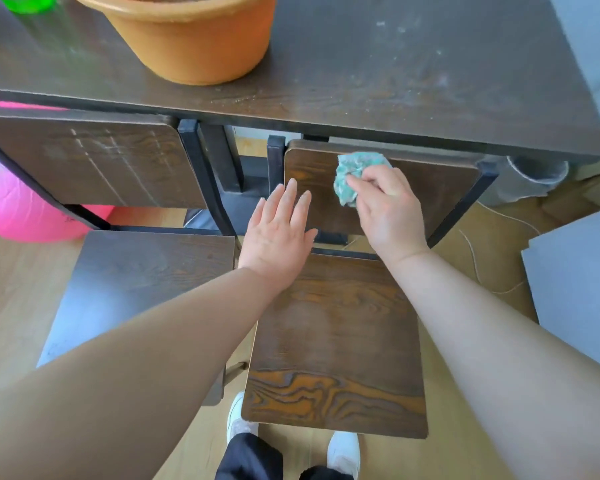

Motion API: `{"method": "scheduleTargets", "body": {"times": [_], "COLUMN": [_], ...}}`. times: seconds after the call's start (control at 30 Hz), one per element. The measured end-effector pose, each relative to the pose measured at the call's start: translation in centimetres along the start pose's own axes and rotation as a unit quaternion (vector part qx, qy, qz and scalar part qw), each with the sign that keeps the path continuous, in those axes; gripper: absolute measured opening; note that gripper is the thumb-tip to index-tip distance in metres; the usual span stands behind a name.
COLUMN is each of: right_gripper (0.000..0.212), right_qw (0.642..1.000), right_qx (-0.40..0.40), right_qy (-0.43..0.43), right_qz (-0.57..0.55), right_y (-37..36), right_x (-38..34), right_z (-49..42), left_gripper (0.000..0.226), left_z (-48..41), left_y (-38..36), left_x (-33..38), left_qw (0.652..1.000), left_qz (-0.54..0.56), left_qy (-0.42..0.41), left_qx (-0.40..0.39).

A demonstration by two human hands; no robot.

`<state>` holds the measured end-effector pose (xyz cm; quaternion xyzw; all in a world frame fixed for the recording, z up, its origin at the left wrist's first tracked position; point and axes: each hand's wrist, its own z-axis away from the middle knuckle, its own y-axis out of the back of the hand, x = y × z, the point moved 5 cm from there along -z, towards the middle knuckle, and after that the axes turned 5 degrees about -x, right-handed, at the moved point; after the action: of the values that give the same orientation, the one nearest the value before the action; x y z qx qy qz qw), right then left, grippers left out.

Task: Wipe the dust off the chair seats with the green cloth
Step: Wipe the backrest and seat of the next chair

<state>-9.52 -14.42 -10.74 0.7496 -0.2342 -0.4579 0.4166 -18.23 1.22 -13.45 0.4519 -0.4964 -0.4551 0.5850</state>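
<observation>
The green cloth (pixel 352 178) sat bunched into a soft wad against the far backrest (pixel 430 188) of the right chair, near its top edge; the right hand (pixel 388 213) held it with fingers curled round the near side. It looked light and limp, likely to fold or slip loose unless gathered in the palm and pressed flat. The left hand (pixel 278 233) lay spread with straight fingers at the backrest's left edge, holding nothing; whether it pressed the wood could not be told. The seat (pixel 336 341) below showed a faint dull patch; the left chair (pixel 136 282) stood beside it; beyond, the dusty bench (pixel 395 81) carried an orange basin (pixel 194 39).
</observation>
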Motion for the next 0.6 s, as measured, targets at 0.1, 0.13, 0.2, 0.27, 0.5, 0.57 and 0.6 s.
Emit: {"method": "scheduleTargets", "body": {"times": [0.1,0.13,0.2,0.27,0.5,0.57,0.6], "right_gripper": [0.028,0.027,0.021,0.018,0.018,0.02,0.02], "right_qw": [0.997,0.995,0.996,0.998,0.984,0.98,0.978], "right_qx": [0.026,0.029,0.012,-0.007,-0.122,-0.125,-0.129], "right_qy": [0.061,0.074,0.07,0.062,-0.113,-0.138,-0.148], "right_qz": [0.05,0.058,0.05,0.029,-0.066,-0.07,-0.073], "right_y": [2.0,2.2,1.7,0.5,-5.9,-7.4,-8.1], "right_x": [-1.4,-1.7,-1.6,-1.2,2.4,3.1,3.3], "right_z": [-2.4,-2.8,-3.3,-3.1,0.3,1.1,1.4], "left_gripper": [0.061,0.061,0.061,0.062,0.061,0.061,0.061], "left_z": [-0.7,-0.8,-1.0,-1.1,-1.1,-1.1,-1.1], "left_y": [1.1,1.3,1.2,0.6,-3.2,-4.2,-4.7], "left_x": [0.7,0.7,0.8,0.8,0.0,-0.4,-0.5], "left_qw": [1.0,1.0,1.0,1.0,1.0,1.0,1.0], "left_qz": [-0.006,-0.007,-0.005,-0.005,0.008,0.009,0.007], "left_qy": [-0.001,0.001,0.005,0.005,0.007,0.003,0.001], "left_qx": [0.009,0.012,0.012,0.009,-0.019,-0.027,-0.03]}}
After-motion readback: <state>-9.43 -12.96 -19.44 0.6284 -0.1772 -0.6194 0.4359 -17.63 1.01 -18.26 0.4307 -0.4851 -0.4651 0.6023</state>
